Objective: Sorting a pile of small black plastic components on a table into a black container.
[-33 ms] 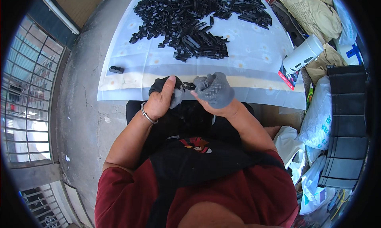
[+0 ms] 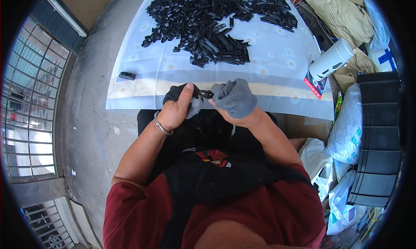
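A small black plastic piece (image 2: 205, 94) is held between my two hands just over the near edge of the table. My left hand (image 2: 177, 109) is closed, its bare thumb up on top and black material over the fingers; a pale grey scrap shows beneath it. From the other side, my right hand (image 2: 236, 98), in a grey dotted glove with a bare fingertip showing, pinches the piece's right end. The exact kind of piece is hidden by the fingers. Farther back lies a large heap of similar black plastic parts (image 2: 203, 21).
A daisy-patterned cloth (image 2: 277, 75) covers the table. One dark oblong object (image 2: 127, 76) sits at its left edge. On the right stand a white cup (image 2: 330, 59) on a red-and-black card, plastic bags (image 2: 346, 127) and a black ribbed panel (image 2: 377, 140). A barred window (image 2: 34, 101) is at left.
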### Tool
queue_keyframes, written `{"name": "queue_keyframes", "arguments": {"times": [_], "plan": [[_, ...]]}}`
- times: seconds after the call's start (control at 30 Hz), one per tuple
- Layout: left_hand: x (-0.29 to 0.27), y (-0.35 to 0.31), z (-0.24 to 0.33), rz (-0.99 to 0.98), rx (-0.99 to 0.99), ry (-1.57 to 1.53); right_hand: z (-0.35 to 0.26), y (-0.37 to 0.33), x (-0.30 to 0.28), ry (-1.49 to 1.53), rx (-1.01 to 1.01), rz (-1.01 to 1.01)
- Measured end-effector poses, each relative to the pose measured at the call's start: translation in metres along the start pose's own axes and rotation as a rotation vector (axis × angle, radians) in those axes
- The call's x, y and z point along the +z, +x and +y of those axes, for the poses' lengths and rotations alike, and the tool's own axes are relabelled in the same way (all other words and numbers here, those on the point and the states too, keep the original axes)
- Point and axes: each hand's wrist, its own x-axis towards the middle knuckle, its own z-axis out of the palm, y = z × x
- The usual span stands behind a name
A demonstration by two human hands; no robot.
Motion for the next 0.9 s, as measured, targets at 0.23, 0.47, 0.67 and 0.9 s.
{"name": "queue_keyframes", "arguments": {"times": [0.23, 0.47, 0.67, 0.9], "plan": [[0.003, 0.0, 0.013, -0.009, 0.025, 0.126, -0.003, -0.001, -0.006, -0.058, 0.04, -0.087], [0.002, 0.003, 0.012, -0.005, 0.201, 0.315, -0.002, -0.007, 0.005, -0.117, -0.033, -0.086], [0.002, 0.001, 0.024, -0.057, 0.032, 0.179, -0.006, -0.003, -0.002, -0.169, -0.06, -0.112], [0.005, 0.006, 0.012, 0.045, 0.288, 0.383, -0.006, 0.0, 0.007, -0.189, -0.131, -0.015]]}}
